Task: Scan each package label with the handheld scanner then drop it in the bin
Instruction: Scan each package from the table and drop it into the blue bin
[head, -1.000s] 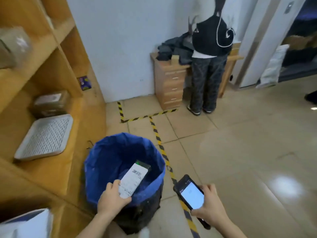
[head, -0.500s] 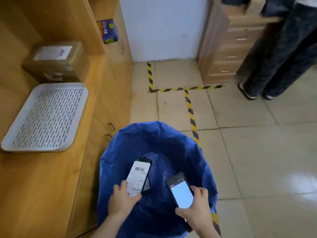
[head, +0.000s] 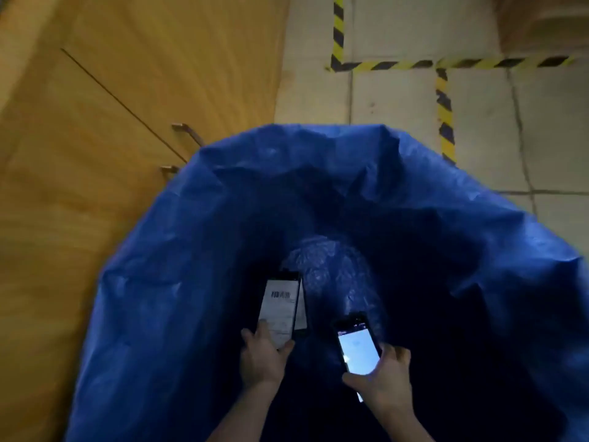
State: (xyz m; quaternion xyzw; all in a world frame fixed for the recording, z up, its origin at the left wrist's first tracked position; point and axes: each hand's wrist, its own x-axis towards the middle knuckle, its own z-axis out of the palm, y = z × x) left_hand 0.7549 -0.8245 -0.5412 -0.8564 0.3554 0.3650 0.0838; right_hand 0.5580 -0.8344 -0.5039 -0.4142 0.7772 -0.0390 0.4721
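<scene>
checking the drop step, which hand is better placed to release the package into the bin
Left. The left hand grips the labelled package above the blue-lined bin, so it probably just lets go. The right hand is busy holding the scanner.

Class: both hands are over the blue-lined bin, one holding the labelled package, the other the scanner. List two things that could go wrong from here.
1. The scanner, held by the right hand at its near end, hangs over the bin; a slip could drop it in.
2. The left hand pinches only the near end of the package; it might fall before its label is read.
</scene>
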